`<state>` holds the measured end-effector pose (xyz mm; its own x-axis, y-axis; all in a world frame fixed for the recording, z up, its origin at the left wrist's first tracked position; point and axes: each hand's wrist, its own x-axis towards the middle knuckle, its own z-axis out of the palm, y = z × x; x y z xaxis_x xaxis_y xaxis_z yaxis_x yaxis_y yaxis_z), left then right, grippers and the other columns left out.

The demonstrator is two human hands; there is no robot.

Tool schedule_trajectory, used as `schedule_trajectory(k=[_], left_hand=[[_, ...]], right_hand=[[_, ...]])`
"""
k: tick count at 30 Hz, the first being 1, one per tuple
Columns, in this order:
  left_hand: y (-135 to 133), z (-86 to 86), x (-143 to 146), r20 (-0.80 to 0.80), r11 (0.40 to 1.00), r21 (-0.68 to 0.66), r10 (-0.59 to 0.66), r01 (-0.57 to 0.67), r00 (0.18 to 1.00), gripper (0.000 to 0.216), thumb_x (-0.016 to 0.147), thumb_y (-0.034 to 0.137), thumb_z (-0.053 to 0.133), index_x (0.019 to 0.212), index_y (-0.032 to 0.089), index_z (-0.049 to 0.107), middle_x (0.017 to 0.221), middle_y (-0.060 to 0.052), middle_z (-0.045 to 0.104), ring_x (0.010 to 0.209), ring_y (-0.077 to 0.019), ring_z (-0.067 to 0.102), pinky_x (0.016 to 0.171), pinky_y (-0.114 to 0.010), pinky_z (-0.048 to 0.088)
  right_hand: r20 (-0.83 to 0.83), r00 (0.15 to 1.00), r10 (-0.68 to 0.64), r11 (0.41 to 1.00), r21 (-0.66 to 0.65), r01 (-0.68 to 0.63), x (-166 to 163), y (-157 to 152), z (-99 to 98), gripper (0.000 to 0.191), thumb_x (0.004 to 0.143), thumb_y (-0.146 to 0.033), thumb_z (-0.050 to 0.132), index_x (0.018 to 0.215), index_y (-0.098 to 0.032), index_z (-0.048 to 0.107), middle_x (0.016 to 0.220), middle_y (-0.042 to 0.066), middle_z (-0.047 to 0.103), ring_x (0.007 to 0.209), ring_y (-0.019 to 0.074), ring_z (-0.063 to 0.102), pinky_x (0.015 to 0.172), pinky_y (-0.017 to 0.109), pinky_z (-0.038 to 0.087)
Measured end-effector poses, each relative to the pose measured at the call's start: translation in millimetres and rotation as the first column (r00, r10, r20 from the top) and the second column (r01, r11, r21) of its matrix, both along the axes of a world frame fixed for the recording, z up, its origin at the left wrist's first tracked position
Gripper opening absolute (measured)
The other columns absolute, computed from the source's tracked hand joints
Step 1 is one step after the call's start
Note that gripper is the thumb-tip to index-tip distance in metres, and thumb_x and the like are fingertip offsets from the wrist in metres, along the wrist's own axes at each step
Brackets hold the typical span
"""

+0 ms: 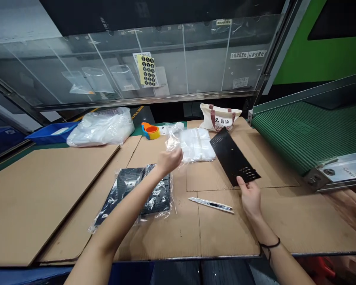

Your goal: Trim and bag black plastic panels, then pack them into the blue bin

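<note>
In the head view my right hand [249, 196] grips the lower edge of a thin black perforated panel [231, 156], which tilts up off the cardboard. My left hand [169, 162] is shut on a loose clear plastic bag [174, 145], beside a bundle of clear bags [195, 145]. Below my left forearm lies a black perforated part in clear plastic wrap [133, 194]. A silver utility knife [211, 205] rests on the cardboard between my hands, touched by neither.
Cardboard sheets [47, 198] cover the table. Behind them are a white plastic bag [101, 127], a blue tray [52, 133], an orange tape dispenser [150, 131] and a canvas tote bag [219, 117]. A green conveyor belt [302, 134] runs along the right, behind a glass panel [178, 63].
</note>
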<state>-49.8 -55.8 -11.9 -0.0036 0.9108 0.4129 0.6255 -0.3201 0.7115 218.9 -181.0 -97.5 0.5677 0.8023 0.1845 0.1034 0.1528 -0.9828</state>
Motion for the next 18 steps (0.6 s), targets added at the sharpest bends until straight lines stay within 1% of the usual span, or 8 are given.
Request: schedule_trajectory(k=[3,5,7,9,11,12,15,18], left_hand=[[-3,-16.6,17,-0.117,0.985,-0.154,-0.099,0.081,0.988,0.033,0.072,0.024,0.063,0.048,0.022,0.041,0.044,0.002,0.042,0.054,-0.0175,0.052,0.058,-0.027,0.035],[0,-18.8,22,-0.148,0.962,-0.246,-0.161,0.121,0.976,0.042,0.081,0.029,0.054,0.044,0.022,0.035,0.04,0.002,0.04,0.047,-0.0164,0.051,0.056,-0.027,0.036],[1,-17.6,26,-0.155,0.933,-0.32,-0.221,0.163,0.963,0.048,0.089,0.034,0.041,0.044,0.022,0.033,0.038,0.002,0.041,0.04,-0.0142,0.048,0.052,-0.027,0.036],[-2,-15.7,28,-0.158,0.908,-0.367,-0.274,0.202,0.949,0.05,0.093,0.039,0.033,0.046,0.023,0.032,0.037,0.002,0.042,0.035,-0.0127,0.047,0.048,-0.026,0.037],[-9,-14.1,30,-0.173,0.891,-0.389,-0.32,0.234,0.931,0.048,0.093,0.041,0.033,0.048,0.023,0.03,0.038,0.003,0.042,0.034,-0.0121,0.047,0.046,-0.025,0.036],[-13,-13.4,31,-0.189,0.888,-0.39,-0.337,0.245,0.922,0.047,0.093,0.042,0.034,0.05,0.023,0.029,0.038,0.004,0.041,0.035,-0.0119,0.047,0.045,-0.024,0.036],[-23,-11.0,34,-0.28,0.9,-0.36,-0.355,0.246,0.892,0.046,0.094,0.04,0.037,0.052,0.022,0.03,0.04,0.004,0.041,0.04,-0.0125,0.049,0.048,-0.024,0.036],[-31,-8.8,37,-0.427,0.932,-0.297,-0.322,0.206,0.845,0.04,0.093,0.034,0.042,0.056,0.02,0.044,0.049,0.0,0.051,0.051,-0.0161,0.056,0.054,-0.026,0.038]], right_hand=[[-0.129,0.992,0.003,1.0,0.011,-0.002,9,-26,11.6,0.053,0.065,-0.068,0.069,0.084,-0.02,0.065,0.082,0.006,0.071,0.069,0.0209,0.064,0.065,0.035,0.053],[-0.316,0.944,0.095,0.992,-0.047,-0.115,14,-50,20.2,0.047,0.059,-0.061,0.078,0.081,-0.021,0.067,0.077,0.006,0.072,0.064,0.0209,0.065,0.061,0.035,0.054],[-0.533,0.82,0.208,0.942,-0.117,-0.315,13,-72,27.0,0.042,0.053,-0.052,0.085,0.076,-0.02,0.069,0.07,0.007,0.072,0.062,0.0233,0.067,0.061,0.037,0.056],[-0.675,0.687,0.269,0.857,-0.157,-0.49,7,-88,30.7,0.038,0.052,-0.046,0.087,0.071,-0.019,0.07,0.065,0.008,0.071,0.062,0.0251,0.068,0.061,0.039,0.058],[-0.74,0.614,0.275,0.81,-0.167,-0.563,-3,-95,31.1,0.034,0.053,-0.042,0.087,0.071,-0.018,0.071,0.066,0.008,0.072,0.063,0.0248,0.069,0.059,0.038,0.059],[-0.754,0.604,0.258,0.815,-0.165,-0.555,-8,-96,30.4,0.033,0.054,-0.041,0.088,0.071,-0.019,0.071,0.069,0.007,0.073,0.063,0.0238,0.069,0.058,0.036,0.059],[-0.772,0.622,0.129,0.9,-0.172,-0.401,-25,-96,26.1,0.035,0.049,-0.038,0.091,0.074,-0.021,0.072,0.076,0.003,0.074,0.061,0.0168,0.068,0.05,0.024,0.057],[-0.777,0.627,0.052,0.929,-0.192,-0.316,-40,-96,22.6,0.037,0.047,-0.035,0.092,0.075,-0.022,0.072,0.079,0.0,0.074,0.06,0.0114,0.066,0.048,0.016,0.054]])
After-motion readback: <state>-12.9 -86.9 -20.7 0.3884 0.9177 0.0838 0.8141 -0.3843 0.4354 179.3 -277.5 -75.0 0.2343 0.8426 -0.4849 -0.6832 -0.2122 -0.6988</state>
